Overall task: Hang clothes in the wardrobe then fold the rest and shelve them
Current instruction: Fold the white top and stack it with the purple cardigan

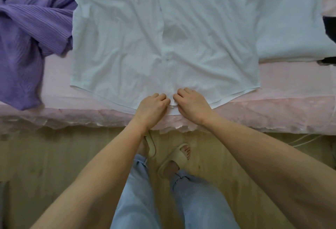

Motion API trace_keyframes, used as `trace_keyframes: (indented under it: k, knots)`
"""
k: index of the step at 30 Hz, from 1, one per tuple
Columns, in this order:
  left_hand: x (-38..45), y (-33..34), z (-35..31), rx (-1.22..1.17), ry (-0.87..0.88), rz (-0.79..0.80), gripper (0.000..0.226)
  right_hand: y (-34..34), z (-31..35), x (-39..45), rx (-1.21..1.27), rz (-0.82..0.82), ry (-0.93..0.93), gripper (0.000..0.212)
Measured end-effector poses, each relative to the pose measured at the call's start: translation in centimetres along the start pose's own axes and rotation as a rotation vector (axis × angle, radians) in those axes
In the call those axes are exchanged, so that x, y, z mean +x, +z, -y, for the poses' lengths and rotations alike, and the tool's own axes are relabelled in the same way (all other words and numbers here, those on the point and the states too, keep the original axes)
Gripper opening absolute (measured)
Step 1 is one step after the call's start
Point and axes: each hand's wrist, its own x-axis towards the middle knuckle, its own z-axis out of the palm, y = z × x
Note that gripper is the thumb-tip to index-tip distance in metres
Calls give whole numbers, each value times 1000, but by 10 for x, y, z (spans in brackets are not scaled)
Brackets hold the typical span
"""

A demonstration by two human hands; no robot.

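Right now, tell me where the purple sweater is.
The purple sweater lies crumpled at the left of the head view on the pink bed sheet, just left of the white shirt.

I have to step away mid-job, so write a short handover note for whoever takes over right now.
Left hand and right hand: both pinch the bottom of the front placket of the white shirt, at its hem.
The shirt lies flat, front up, on the pink bed, hem at the near edge.
The purple knit lies crumpled to its left; more white fabric to its right.
Done: shirt spread out.
Left: fold and shelve it, then the purple knit.
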Motion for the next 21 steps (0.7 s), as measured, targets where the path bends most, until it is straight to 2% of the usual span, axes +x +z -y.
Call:
trace_keyframes:
  k: [3,5,8,10,11,14,16,18,19,21]
  knots:
    - [2,-7,-1,-100,-56,97,12,-2,-1,-1,42,13,-24,21]
    - [1,-12,-6,-82,-49,260,18,-3,1,-3,60,153,-48,9]
    - [3,-24,-14,-5,-21,459,19,-10,6,-1,21,381,-72,13]
    - [9,-35,-13,39,-7,517,21,-14,5,-2,85,416,-58,15]
    - [12,-41,-11,52,-20,500,22,-14,2,-4,110,380,-66,23]
    - [19,-49,6,-1,-80,313,27,-21,-8,-15,66,253,-81,48]
    - [25,-55,17,1,-97,463,31,-31,-13,-18,69,357,-37,43]
    - [37,-67,24,-55,-146,594,29,-45,-17,-16,122,412,0,27]
    - [46,-77,28,-78,-177,576,28,-55,-21,-13,142,337,45,22]
    - [70,-98,38,-56,-214,437,27,-70,-41,-3,160,35,244,17]
